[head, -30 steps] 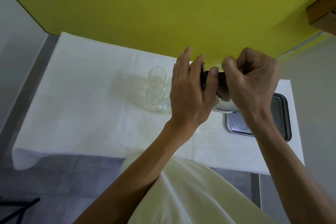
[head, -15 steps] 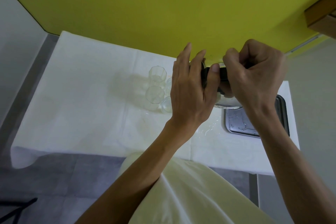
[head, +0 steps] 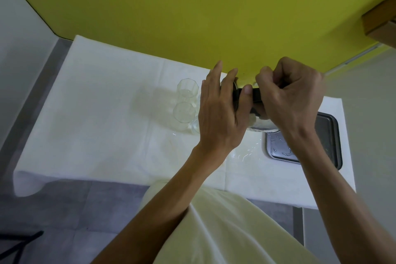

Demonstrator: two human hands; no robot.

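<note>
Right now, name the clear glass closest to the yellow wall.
The faceted glass at the row's far end; the second glass stands nearer the person, the third glass half hidden behind the left hand.

Yellow-green wall (head: 192, 17); white cloth on surface (head: 96, 113); clear glasses (head: 187, 90); grey metal tray (head: 327, 133); black lid (head: 256, 94).

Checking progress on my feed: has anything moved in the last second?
Barely. The right hand shifted slightly up, then back, on the black lid. The left hand keeps its grip, thumb across the lid. The glasses and tray stayed put.
</note>
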